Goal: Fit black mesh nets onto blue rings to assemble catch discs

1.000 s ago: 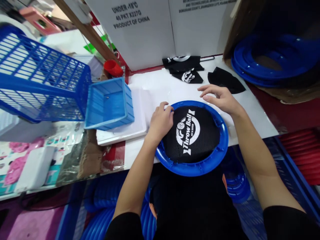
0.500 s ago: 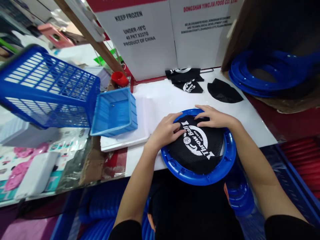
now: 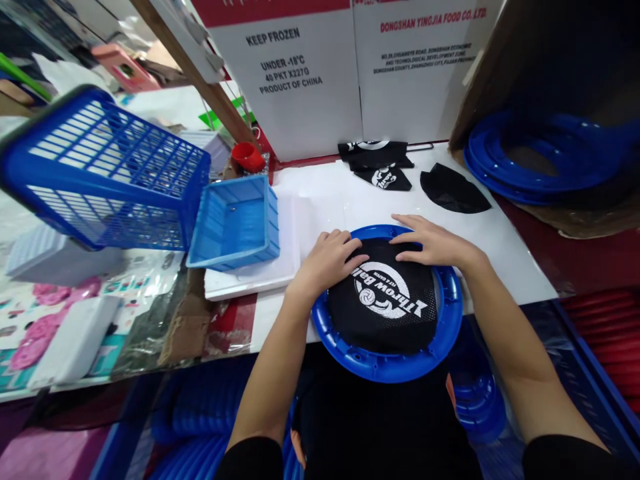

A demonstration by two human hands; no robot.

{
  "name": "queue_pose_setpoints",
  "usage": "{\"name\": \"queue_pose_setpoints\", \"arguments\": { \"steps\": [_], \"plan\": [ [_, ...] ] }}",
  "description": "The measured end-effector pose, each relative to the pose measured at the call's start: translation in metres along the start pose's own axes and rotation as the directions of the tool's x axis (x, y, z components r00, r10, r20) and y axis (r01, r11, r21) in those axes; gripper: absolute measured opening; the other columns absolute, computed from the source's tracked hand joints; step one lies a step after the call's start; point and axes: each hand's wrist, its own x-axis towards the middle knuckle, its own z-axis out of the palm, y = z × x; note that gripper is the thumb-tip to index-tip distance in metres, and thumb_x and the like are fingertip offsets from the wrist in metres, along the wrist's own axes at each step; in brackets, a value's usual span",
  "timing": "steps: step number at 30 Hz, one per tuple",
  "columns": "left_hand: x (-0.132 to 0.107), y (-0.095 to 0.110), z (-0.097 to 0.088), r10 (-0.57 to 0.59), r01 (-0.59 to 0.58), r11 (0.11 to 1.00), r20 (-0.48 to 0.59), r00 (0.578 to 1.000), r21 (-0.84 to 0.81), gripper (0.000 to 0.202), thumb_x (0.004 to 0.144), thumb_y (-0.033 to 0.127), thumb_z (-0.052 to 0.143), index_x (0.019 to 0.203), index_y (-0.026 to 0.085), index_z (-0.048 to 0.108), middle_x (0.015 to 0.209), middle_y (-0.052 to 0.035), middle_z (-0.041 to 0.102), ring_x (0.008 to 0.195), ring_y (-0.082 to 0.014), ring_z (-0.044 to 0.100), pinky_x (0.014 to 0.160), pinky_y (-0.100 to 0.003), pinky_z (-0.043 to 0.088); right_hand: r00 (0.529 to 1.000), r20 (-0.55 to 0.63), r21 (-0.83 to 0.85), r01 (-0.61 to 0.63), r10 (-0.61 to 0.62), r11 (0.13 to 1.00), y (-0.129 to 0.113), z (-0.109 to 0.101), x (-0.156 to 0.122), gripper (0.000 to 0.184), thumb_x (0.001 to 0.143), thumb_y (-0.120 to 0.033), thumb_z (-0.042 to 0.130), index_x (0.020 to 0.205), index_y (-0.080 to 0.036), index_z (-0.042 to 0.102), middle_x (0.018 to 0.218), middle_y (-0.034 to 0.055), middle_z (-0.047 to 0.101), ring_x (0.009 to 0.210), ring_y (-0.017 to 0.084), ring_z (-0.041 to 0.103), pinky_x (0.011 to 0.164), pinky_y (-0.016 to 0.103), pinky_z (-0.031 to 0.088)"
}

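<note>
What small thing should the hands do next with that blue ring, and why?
Perhaps slide the right hand along the blue ring to its right side and ease the black mesh outward: a thin pale gap seems to show there, while that hand and the left hand are both at the far side.

Fabric disc (image 3: pixel 393 330) inside ring (image 3: pixel 390 372) at front of tabletop (image 3: pixel 505 260), bin (image 3: pixel 235 227) left of ring, basket (image 3: pixel 133 167) left of bin, carton (image 3: pixel 313 113) behind ring

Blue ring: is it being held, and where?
Left hand and right hand lie across the far edge of the blue ring; can't tell if they grip it.
</note>
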Motion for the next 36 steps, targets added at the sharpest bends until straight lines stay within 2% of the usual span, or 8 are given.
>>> {"name": "queue_pose_setpoints", "arguments": {
  "steps": [3,7,9,12,16,21,27,36],
  "plan": [
    [-0.003,0.001,0.001,0.022,-0.022,1.000,0.003,1.000,0.017,0.034,0.108,0.046,0.062,0.123,0.018,0.073,0.114,-0.0141,0.070,0.112,-0.0342,0.062,0.102,-0.051,0.050,0.998,0.062,-0.005,-0.003,0.003,1.000,-0.001,0.006,0.003,0.044,0.095,-0.048,0.077,0.137,-0.033,0.077,0.173,0.0078,0.046,0.160,0.041,0.041,0.130,0.068,0.035],
    [-0.003,0.000,0.007,0.056,-0.056,0.998,-0.002,0.998,-0.043,0.039,0.101,0.044,0.073,0.132,0.020,0.072,0.140,-0.0173,0.060,0.125,-0.0371,0.057,0.107,-0.053,0.049,0.997,0.075,0.002,-0.004,0.004,1.000,-0.001,0.012,0.004,0.055,0.092,-0.046,0.081,0.145,-0.038,0.071,0.175,0.0052,0.045,0.161,0.043,0.038,0.130,0.071,0.032],
    [-0.001,-0.001,0.007,0.071,-0.071,0.995,-0.005,0.997,-0.063,0.035,0.099,0.043,0.074,0.125,0.018,0.074,0.144,-0.0181,0.058,0.129,-0.0381,0.056,0.109,-0.053,0.048,0.997,0.073,-0.006,-0.014,0.014,1.000,-0.004,0.014,0.005,0.055,0.090,-0.043,0.083,0.143,-0.036,0.072,0.174,0.0058,0.045,0.161,0.043,0.038,0.130,0.070,0.033],
    [0.003,-0.002,0.006,0.100,-0.098,0.993,0.024,0.995,-0.059,0.031,0.102,0.046,0.069,0.109,0.016,0.074,0.133,-0.0177,0.064,0.121,-0.0359,0.060,0.104,-0.051,0.051,0.997,0.067,-0.022,-0.034,0.036,0.999,-0.012,0.015,0.007,0.043,0.087,-0.037,0.085,0.129,-0.030,0.077,0.171,0.0082,0.047,0.157,0.041,0.042,0.129,0.066,0.038],
    [0.005,-0.004,0.004,0.065,-0.062,0.996,0.046,0.997,-0.067,0.034,0.107,0.045,0.060,0.105,0.014,0.073,0.118,-0.0171,0.068,0.111,-0.0341,0.063,0.100,-0.050,0.053,0.997,0.056,0.011,-0.050,0.050,0.999,-0.019,0.013,0.009,0.030,0.084,-0.035,0.087,0.109,-0.025,0.074,0.166,0.0121,0.052,0.152,0.041,0.047,0.125,0.064,0.042],
    [-0.003,-0.008,0.004,0.085,-0.073,0.961,0.030,0.996,-0.268,0.015,0.104,0.034,0.061,0.102,0.020,0.066,0.111,-0.0113,0.068,0.108,-0.0299,0.063,0.099,-0.046,0.053,0.999,0.015,0.167,-0.035,0.034,0.985,-0.018,0.011,0.012,0.016,0.091,-0.037,0.075,0.092,-0.024,0.066,0.145,0.0141,0.067,0.138,0.037,0.061,0.118,0.059,0.047],
    [-0.005,-0.012,0.004,-0.009,0.002,0.902,-0.014,1.000,-0.432,0.012,0.096,0.028,0.067,0.091,0.023,0.058,0.096,-0.0046,0.069,0.092,-0.0244,0.064,0.088,-0.041,0.055,0.998,-0.065,0.286,0.018,0.001,0.958,-0.016,0.014,0.017,0.018,0.099,-0.042,0.062,0.093,-0.025,0.064,0.125,0.0114,0.077,0.121,0.032,0.070,0.110,0.054,0.052],
    [-0.002,-0.016,0.001,-0.098,0.063,0.825,-0.033,0.995,-0.562,0.015,0.099,0.029,0.063,0.089,0.022,0.072,0.091,-0.0018,0.079,0.086,-0.0208,0.070,0.085,-0.036,0.057,0.999,-0.034,0.335,-0.010,0.023,0.942,-0.009,0.014,0.022,0.026,0.100,-0.046,0.060,0.093,-0.022,0.070,0.123,0.0126,0.076,0.114,0.030,0.070,0.109,0.053,0.053]
  ]
}}
